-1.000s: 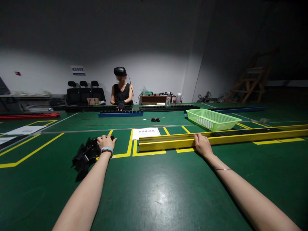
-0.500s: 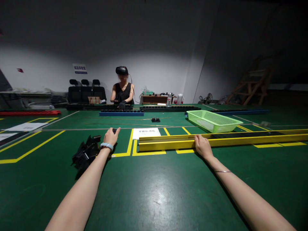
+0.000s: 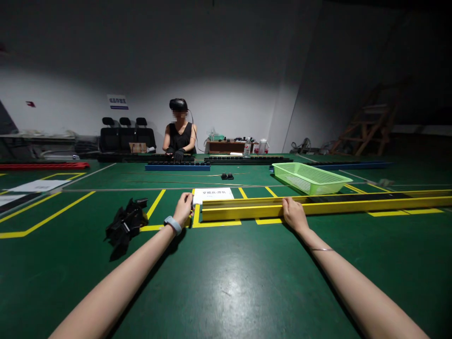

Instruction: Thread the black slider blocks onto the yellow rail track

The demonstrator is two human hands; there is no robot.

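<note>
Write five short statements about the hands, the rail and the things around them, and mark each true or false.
1. The right hand holds the yellow rail. True.
2. A heap of black parts lies to the left of the left hand. True.
3. The left hand touches the end of the yellow rail. False: a gap separates them.
4. The pale-blue wristband is on the left wrist. True.
5. The light-green mesh basket stands nearer the camera than the yellow rail. False: it stands beyond it.
</note>
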